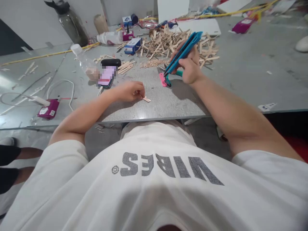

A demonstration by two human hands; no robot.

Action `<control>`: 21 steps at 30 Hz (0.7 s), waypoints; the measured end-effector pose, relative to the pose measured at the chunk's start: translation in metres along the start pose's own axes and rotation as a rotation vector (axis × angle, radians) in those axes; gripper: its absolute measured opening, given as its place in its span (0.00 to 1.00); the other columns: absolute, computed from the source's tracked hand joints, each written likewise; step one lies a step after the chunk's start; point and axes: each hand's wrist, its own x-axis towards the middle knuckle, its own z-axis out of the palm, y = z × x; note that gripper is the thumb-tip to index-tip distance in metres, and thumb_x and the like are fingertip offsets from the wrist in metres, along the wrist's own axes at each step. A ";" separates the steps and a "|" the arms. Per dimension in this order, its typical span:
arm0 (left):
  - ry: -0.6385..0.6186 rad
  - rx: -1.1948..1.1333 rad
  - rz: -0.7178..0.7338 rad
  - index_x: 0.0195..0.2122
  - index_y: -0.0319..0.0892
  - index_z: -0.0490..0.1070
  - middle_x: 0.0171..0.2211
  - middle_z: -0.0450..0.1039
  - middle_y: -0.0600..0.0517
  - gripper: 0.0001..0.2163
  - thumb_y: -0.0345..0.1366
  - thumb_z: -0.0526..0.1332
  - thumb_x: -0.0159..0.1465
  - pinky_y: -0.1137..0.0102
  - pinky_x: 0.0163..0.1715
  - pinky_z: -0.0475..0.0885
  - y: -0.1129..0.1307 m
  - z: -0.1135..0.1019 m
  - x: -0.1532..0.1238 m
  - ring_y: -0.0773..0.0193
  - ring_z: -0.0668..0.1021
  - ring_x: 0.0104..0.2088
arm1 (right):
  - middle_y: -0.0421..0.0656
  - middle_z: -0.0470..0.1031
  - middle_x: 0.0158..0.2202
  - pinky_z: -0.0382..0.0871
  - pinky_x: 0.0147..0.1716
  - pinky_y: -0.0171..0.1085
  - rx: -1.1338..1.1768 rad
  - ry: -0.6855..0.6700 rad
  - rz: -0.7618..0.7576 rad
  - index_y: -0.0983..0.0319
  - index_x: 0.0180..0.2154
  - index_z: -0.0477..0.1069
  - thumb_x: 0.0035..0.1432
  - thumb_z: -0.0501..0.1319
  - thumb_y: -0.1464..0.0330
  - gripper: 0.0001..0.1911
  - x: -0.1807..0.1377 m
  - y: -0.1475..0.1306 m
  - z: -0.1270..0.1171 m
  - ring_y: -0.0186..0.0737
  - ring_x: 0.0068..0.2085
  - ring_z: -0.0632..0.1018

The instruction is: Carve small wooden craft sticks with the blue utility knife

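a grey tabletop (154, 110) spreads in front, a heap of flat wooden sticks (161, 43) towards its back. near the front edge, the left hand (135, 91) pinches a short wooden stick piece (147, 100); the right hand (191, 65) is wrapped around a long blue tool (186, 49), tilted above the table. the piece should be light, stiff and easily splintered, best pinched across its flat faces; the tool looks rigid, best gripped mid-body.

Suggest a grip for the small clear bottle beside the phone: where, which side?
Probably the middle of the bottle's body, below the white cap, wrapped from the person's left. It seems to stand upright, cap up, so its rounded wall suits a sideways wrap; the phone and black case crowd its right.
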 end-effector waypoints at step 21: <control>0.031 -0.138 -0.203 0.41 0.42 0.83 0.38 0.81 0.51 0.06 0.30 0.70 0.63 0.66 0.43 0.70 -0.004 0.009 0.007 0.62 0.78 0.38 | 0.35 0.82 0.32 0.64 0.19 0.42 0.019 0.028 -0.107 0.49 0.44 0.62 0.44 0.69 0.62 0.25 -0.001 0.002 0.013 0.42 0.22 0.72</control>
